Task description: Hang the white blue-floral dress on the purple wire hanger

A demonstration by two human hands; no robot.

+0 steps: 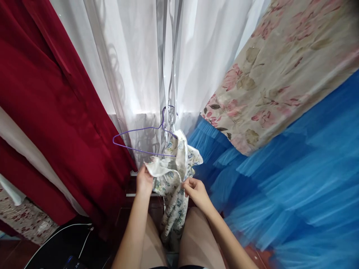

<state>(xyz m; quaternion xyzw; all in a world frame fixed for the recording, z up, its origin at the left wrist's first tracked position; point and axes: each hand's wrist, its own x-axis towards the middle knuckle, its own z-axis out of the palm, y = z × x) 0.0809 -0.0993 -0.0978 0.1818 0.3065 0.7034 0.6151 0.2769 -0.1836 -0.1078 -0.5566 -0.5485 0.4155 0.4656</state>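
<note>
A white garment with a blue and green floral print (pixel 175 201) hangs by one shoulder from a purple wire hanger (pixel 134 130). The hanger's left arm is bare, while its right arm goes inside the garment. My left hand (pixel 144 180) is closed on the garment's white edge at the left. On the right, my right hand (pixel 195 190) pinches the fabric beside the opening. The lower part of the garment drops down between my legs. The hanger's hook sits among hanging straps (pixel 170 86); what exactly it is hooked on is hard to make out.
White curtains (pixel 134 56) hang behind. Dark red cloth (pixel 70 93) drapes at the left. To the right are a beige floral cloth (pixel 269 86) and blue tulle (pixel 275 186). A black round surface (pixel 75 243) with a white cord stands at lower left.
</note>
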